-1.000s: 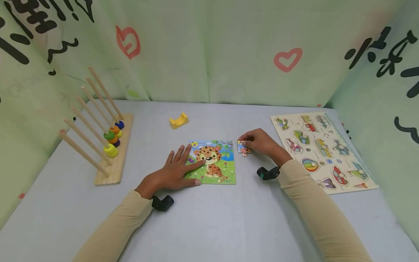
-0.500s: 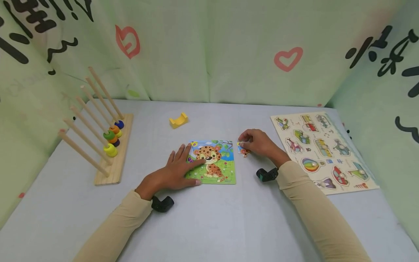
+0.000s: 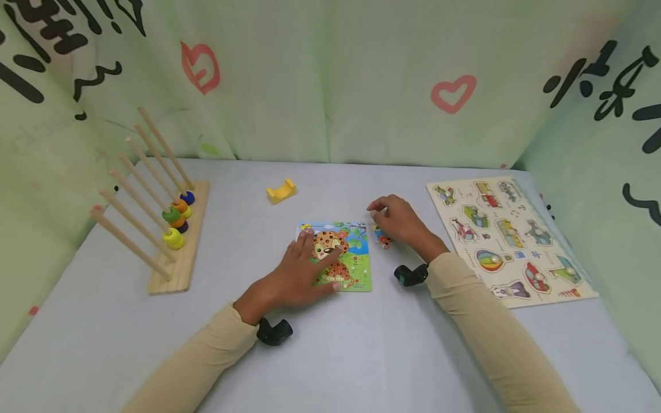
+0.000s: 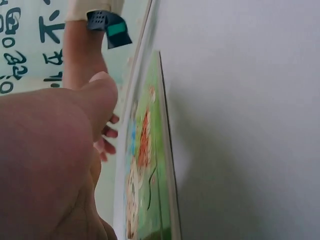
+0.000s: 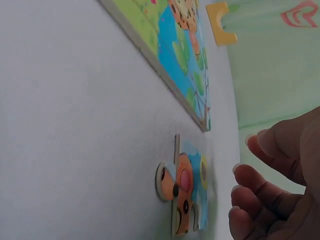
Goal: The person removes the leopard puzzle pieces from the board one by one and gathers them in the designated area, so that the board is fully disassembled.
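Observation:
A leopard jigsaw puzzle [image 3: 360, 269] lies flat at mid-table, its picture largely filled in. My left hand [image 3: 296, 278] spreads over its left part with fingers extended and covers some of it; whether the palm touches the board I cannot tell. To the right of the board rests a loose puzzle piece [image 5: 187, 187] with a pink ear and blue sky printed on it. Above and beside that piece is my right hand [image 3: 400, 222], fingers bent loosely and holding nothing. A gap shows between its fingertips and the piece in the right wrist view.
On the left stands a wooden peg rack [image 3: 191, 258] with several coloured beads. A yellow arch-shaped block [image 3: 282, 191] lies behind the puzzle. A cream picture board [image 3: 547, 281] occupies the right side. Green curtains [image 3: 330, 86] border the table.
My right hand has let go of the loose piece and shifted slightly up and left. My left hand has slid right and nearer over the puzzle.

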### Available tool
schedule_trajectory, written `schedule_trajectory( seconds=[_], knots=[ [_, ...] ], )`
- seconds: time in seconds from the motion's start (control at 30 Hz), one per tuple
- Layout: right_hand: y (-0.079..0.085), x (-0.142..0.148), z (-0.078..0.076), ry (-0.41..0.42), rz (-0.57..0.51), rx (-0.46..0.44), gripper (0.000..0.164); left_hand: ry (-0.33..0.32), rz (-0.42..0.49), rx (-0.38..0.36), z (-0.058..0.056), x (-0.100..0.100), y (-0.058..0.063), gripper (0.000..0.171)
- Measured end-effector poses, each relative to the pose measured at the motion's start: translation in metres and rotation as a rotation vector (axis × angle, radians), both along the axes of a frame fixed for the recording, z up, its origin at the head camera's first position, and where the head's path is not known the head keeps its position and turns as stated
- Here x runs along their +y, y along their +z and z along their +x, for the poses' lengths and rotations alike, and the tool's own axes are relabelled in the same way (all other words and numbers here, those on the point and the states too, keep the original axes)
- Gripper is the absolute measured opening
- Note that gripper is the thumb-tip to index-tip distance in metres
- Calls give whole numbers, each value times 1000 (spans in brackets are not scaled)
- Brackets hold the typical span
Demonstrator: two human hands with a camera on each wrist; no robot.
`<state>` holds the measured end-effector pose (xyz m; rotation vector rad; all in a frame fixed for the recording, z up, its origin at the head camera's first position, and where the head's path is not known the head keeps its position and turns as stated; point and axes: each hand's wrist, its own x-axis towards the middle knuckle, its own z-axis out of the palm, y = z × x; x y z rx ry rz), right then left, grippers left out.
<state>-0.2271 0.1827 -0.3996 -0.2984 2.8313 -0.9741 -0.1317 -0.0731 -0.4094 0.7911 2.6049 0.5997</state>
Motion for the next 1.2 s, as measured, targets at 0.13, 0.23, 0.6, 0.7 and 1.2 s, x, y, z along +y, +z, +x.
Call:
schedule_trajectory(
  seconds=[0.13, 0.23, 0.6, 0.7, 1.2],
  knots=[
    [7, -9, -1, 30, -55, -31, 26, 41, -4, -55, 3, 7, -1, 71],
    [12, -16, -2, 67, -90, -48, 27, 44, -41, -37, 5, 9, -3, 71],
    [19, -46, -2, 178, -93, -142, 31, 39, -72, 2, 8, 10, -6, 84],
    [16, -53, -3, 175, -79, -150, 31, 41, -62, -4, 8, 9, -6, 84],
    [17, -69, -3, 244, -32, -193, 34, 9, -68, 24, 8, 12, -9, 81]
  ],
)
